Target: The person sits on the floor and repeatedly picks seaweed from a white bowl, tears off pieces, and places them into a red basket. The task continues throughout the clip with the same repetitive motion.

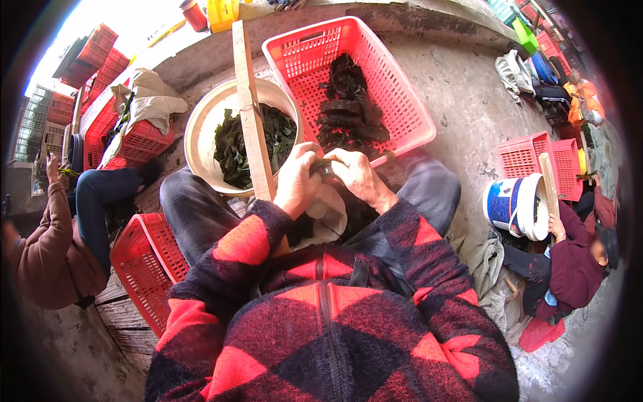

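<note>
My left hand [300,178] and my right hand [360,175] meet over my lap. Between their fingertips they pinch a small green strip [321,163], apparently seaweed, mostly hidden by the fingers. A narrow wooden board [249,120] slants past my left hand and crosses a white bucket [193,133]. Loose dark green seaweed [231,151] lies in that bucket. Just beyond my hands stands a red plastic basket [404,108], with dark bundles of seaweed [346,108] inside. Pale cloth [329,211] hangs below my hands.
Another red basket [145,261] sits by my left hip. People work on both sides; at right, a person's hand [556,226] holds a board by a blue-and-white bucket [510,206]. A concrete ledge [427,22] curves behind, and red crates [128,145] stand left.
</note>
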`<state>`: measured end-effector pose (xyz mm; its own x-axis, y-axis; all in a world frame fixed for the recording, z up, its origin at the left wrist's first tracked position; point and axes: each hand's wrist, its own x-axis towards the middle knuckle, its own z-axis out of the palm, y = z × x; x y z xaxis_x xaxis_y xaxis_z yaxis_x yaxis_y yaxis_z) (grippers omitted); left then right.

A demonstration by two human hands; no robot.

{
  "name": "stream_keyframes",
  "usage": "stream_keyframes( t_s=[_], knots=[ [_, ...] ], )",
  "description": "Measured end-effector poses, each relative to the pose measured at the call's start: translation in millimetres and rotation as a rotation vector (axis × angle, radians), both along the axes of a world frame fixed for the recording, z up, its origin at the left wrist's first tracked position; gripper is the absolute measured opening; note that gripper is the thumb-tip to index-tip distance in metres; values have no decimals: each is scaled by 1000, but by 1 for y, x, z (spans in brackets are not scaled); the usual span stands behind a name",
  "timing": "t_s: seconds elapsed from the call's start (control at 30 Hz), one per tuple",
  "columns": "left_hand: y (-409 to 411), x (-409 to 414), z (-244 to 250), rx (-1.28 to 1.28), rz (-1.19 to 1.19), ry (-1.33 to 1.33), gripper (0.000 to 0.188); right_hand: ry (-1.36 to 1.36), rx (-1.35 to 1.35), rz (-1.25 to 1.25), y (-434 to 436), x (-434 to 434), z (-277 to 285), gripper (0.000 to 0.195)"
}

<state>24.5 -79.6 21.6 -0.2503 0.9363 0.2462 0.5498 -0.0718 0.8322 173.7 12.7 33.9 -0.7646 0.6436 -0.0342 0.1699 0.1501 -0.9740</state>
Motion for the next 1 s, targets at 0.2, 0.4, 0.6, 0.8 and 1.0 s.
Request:
stream_keyframes(
  t_s=[0.2, 0.4, 0.6, 0.8, 1.0],
  knots=[
    [3, -6, 23, 57, 20, 226, 38, -34, -144, 50, 3, 4, 3, 24],
    [2, -12, 36, 204, -242, 646, 23, 83, -333, 55, 7, 4, 0, 27],
    [6, -15, 29, 3, -187, 468, 15, 199, -755, -14, 8, 3, -7, 29],
    [10, -10, 25, -33, -40, 121, 16, 262, -810, -1, 10, 3, -10, 25],
    [6, -10, 27, 67, -151, 377, 15, 240, -840, -21, 7, 1, -12, 23]
  ],
)
